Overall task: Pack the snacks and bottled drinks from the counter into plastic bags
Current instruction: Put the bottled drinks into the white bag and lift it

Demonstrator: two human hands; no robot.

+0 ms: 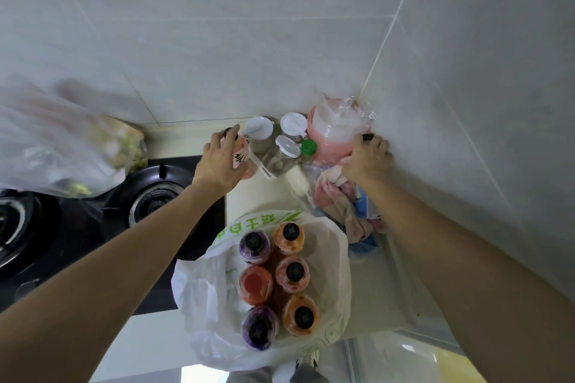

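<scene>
An open white plastic bag (202, 298) stands on the counter with several bottled drinks upright inside: purple, orange, red and pink, all with black caps. My left hand (219, 162) grips a pink bottle (241, 158) with a black cap near the back of the counter. My right hand (368, 158) is curled round the top of another bottle, of which only the black cap (367, 136) shows, by the right wall. A second, clear bag (56, 146) with snacks inside sits blurred at the far left.
A black gas stove (93, 214) fills the left side. Clear jars with white lids (259, 130), a green-capped bottle (308, 148) and a pink stack of plastic tubs (333, 134) crowd the back corner. A pink cloth (339, 199) lies by the right wall.
</scene>
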